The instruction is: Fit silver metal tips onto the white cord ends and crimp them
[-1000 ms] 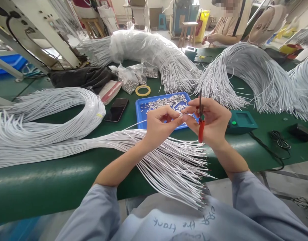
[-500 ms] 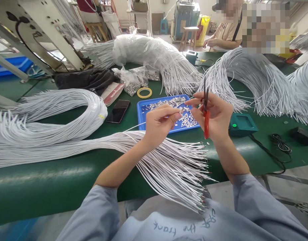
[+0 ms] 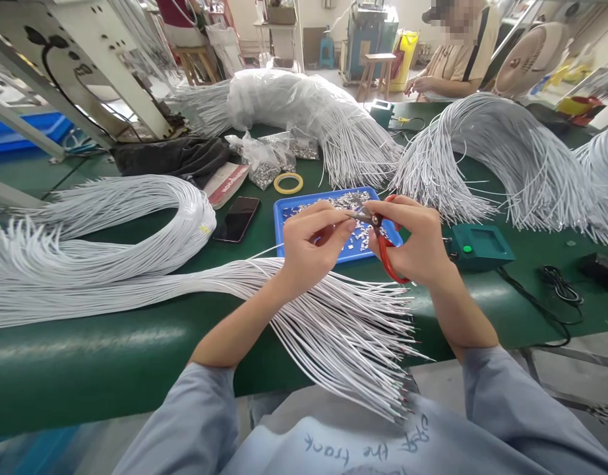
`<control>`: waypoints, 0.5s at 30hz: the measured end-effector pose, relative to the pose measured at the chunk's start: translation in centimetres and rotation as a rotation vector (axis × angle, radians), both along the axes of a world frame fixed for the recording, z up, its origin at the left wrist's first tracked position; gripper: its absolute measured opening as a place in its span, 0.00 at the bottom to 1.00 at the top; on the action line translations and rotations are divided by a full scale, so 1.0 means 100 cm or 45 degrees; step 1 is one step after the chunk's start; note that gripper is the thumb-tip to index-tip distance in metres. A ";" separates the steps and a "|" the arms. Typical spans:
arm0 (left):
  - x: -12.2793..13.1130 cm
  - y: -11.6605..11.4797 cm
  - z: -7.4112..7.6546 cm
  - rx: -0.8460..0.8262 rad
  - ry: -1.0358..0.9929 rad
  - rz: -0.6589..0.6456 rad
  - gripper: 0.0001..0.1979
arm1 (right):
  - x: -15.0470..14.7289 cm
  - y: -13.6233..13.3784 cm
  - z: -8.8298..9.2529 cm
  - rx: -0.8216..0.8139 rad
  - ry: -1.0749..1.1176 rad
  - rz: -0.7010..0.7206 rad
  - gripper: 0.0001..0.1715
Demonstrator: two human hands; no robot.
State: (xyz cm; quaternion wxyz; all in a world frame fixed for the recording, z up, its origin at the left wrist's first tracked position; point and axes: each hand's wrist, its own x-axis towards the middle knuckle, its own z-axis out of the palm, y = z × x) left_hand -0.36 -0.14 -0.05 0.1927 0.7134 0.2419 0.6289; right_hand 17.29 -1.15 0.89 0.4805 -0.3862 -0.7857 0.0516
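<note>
My left hand (image 3: 311, 244) pinches the end of one white cable (image 3: 265, 253) above the near rim of a blue tray (image 3: 279, 231). In my right hand (image 3: 420, 241) is a pair of scissors (image 3: 387, 254) with red handles, its blades pointing left at my left fingertips. Whether the blades touch the cable end is too small to make out. Small silvery metal pieces (image 3: 359, 241) lie scattered in the tray. Under my left forearm spreads a bundle of white cables (image 3: 343, 330), their stripped ends fanned to the right.
A coiled cable bundle (image 3: 185, 218) and a phone (image 3: 237, 219) lie left of the tray. Behind it are yellow tape (image 3: 288, 183), bags of metal parts (image 3: 264, 165) and a wrapped bundle (image 3: 284, 99). A green device (image 3: 482, 245) stands right. A person (image 3: 457, 63) sits across the table.
The scissors have swung from pointing upright to pointing left, with their blades now at my left fingertips. My right hand has turned and closed around the handles; my left hand has barely moved.
</note>
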 end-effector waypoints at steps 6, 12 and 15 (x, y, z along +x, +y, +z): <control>0.001 -0.002 -0.002 -0.011 0.008 -0.029 0.04 | -0.001 0.002 -0.001 0.018 -0.033 0.065 0.24; 0.001 -0.002 -0.004 0.022 0.012 -0.009 0.03 | 0.000 0.003 -0.001 0.025 -0.040 0.077 0.23; 0.001 -0.002 -0.003 0.042 0.026 0.008 0.04 | 0.001 0.004 -0.001 0.012 -0.064 0.075 0.23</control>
